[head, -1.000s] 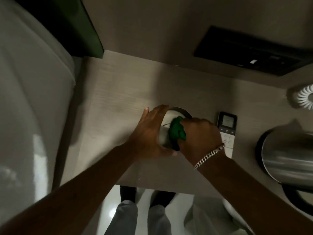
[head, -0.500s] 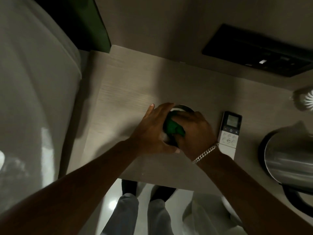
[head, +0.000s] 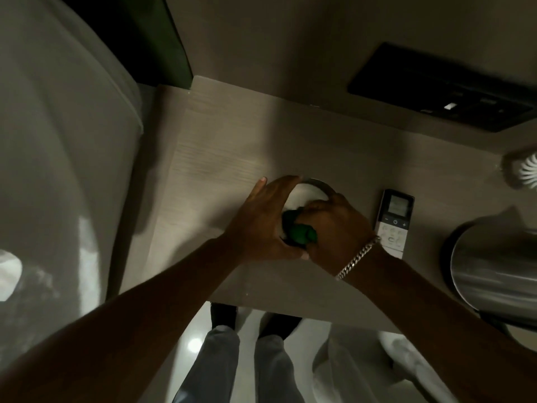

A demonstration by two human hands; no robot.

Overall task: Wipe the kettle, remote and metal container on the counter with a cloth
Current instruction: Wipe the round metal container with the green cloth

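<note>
A round metal container (head: 315,189) stands on the wooden counter (head: 209,158), mostly covered by both hands. My left hand (head: 261,222) wraps around its left side and holds it steady. My right hand (head: 337,228) presses a green cloth (head: 299,232) against the container's near inner side. A white remote (head: 395,222) with a small screen lies flat just right of my right hand. The shiny steel kettle (head: 494,271) stands at the counter's right edge, partly cut off by the frame.
A black panel (head: 436,88) is set in the wall behind the counter. A white ribbed object (head: 527,173) sits at the far right. A pale curved surface (head: 58,170) fills the left side. My legs and the floor show below the counter's front edge.
My right hand has dragged the green cloth from the container's far side toward its near side. My left hand keeps its hold. The camera view has shifted slightly.
</note>
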